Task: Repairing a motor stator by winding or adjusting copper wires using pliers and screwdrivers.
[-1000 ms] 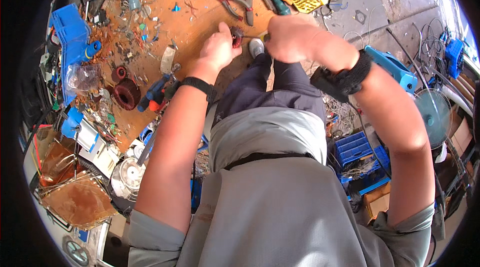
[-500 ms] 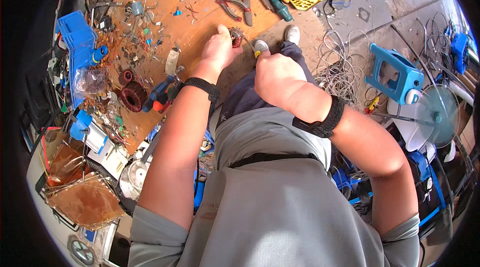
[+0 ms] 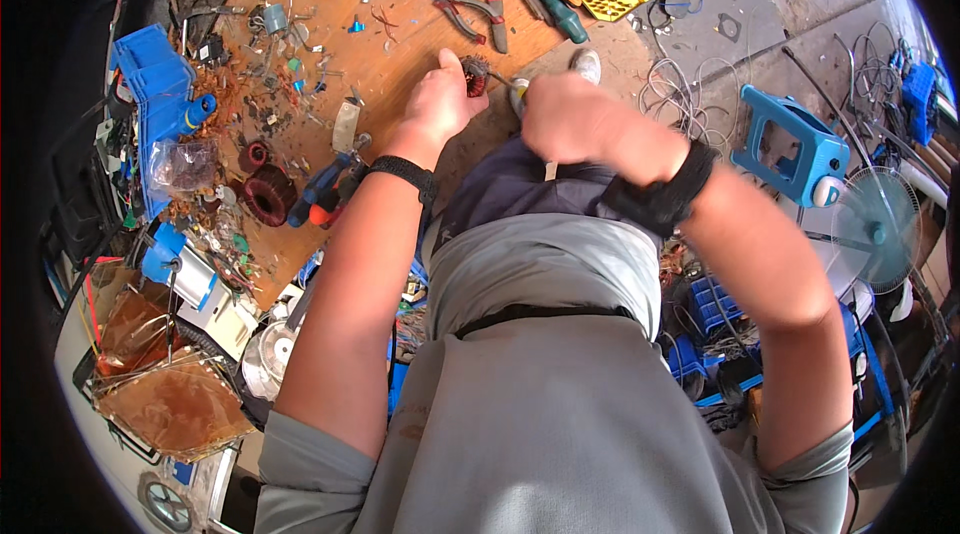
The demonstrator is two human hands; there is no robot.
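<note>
My left hand [image 3: 440, 102] pinched round small dark-red wound coil [image 3: 474, 76] — held just above wooden board [image 3: 400, 54], at my fingertips. My right hand [image 3: 572, 119] closed in fist just right of coil, gripping thin tool; tip looks to reach coil, hard to tell. Step, I judge: working at winding. Next calls for steady left grip, careful pull. Pliers [image 3: 455, 6] lie just beyond left hand.

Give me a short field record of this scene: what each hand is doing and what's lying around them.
left hand: grips a small dark red wound coil part
right hand: closed, beside the part; what it holds is hidden
surface: wooden board with scattered bits
nearby tools: red-handled pliers, green-handled screwdriver
left of the forearm: copper coil rings
right side: blue frame, fan
</note>
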